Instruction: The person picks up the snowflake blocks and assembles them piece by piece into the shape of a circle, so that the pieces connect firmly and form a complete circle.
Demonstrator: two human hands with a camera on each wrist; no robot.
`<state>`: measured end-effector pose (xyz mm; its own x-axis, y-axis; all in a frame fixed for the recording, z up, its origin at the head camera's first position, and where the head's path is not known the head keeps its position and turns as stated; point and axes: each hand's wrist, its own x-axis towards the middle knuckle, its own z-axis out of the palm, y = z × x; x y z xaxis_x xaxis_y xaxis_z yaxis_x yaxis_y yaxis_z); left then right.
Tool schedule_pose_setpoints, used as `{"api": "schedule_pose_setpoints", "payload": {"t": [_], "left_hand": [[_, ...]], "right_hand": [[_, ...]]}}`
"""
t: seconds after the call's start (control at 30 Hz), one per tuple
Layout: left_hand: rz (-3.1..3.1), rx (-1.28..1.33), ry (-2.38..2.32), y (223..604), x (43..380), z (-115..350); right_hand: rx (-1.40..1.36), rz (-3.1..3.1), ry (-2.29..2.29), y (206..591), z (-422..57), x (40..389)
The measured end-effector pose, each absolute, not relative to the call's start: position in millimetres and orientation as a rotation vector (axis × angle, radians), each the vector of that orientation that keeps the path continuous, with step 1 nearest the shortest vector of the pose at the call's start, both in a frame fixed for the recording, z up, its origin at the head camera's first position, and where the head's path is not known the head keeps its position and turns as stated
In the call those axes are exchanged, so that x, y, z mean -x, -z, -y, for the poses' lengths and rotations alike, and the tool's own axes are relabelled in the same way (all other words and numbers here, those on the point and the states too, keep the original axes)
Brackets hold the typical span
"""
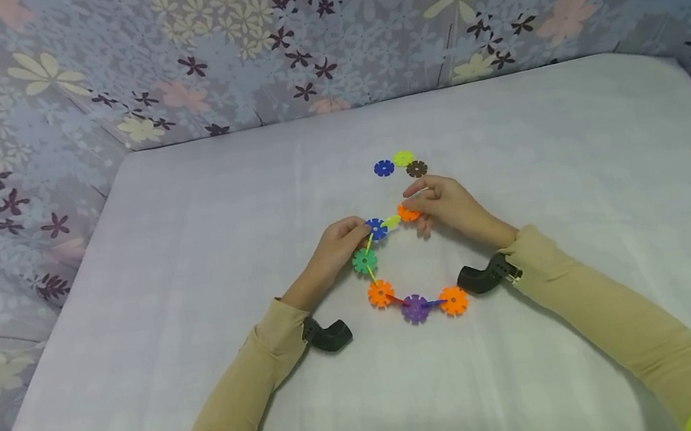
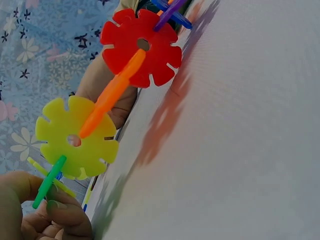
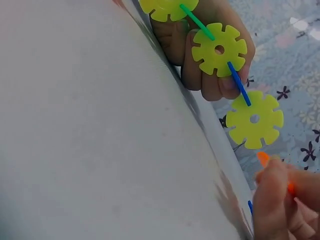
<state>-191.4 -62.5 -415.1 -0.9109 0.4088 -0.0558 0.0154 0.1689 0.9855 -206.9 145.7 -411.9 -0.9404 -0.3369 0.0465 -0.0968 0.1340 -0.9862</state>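
A curved chain of notched plastic snowflake discs, including a green disc (image 1: 364, 261), a purple disc (image 1: 415, 309) and a red disc (image 2: 132, 42), is linked slot to slot. My left hand (image 1: 340, 246) pinches the chain near its blue disc (image 1: 378, 228); in the left wrist view its fingers (image 2: 70, 215) are behind the green disc (image 2: 49, 182). Between thumb and fingers, my right hand (image 1: 452, 210) holds an orange disc (image 1: 407, 212), largely covered by the fingers in the right wrist view. Its edge is right at the rim of the chain's end yellow disc (image 3: 255, 120).
Beyond the hands, a loose blue disc (image 1: 383, 168), a yellow-green disc (image 1: 403, 158) and a brown disc (image 1: 417, 169) lie together on the white-covered table (image 1: 212, 208). Black wrist mounts (image 1: 332, 336) stick out below both sleeves. Floral fabric (image 1: 353, 21) borders the table's back and sides.
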Motion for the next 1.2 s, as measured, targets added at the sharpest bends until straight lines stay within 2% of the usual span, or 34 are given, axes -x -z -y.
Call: {"api": "schedule_pose_setpoints", "payload": {"t": [0.27,0.77,1.2], "left_hand": [[-2.145,-0.407,-1.824,411.8,191.3,59.5],[-2.146,-0.359,-1.84,407.3,194.4,54.8],[-2.139,-0.254,-1.864,401.4,196.6,50.4]], "right_hand": [[0.435,-2.067,1.952,408.8,-149.0,208.6],[0.173,-1.874,2.104,398.4,-150.1,209.2],[0.123,-1.668,2.099,386.3,-155.2,215.9]]}}
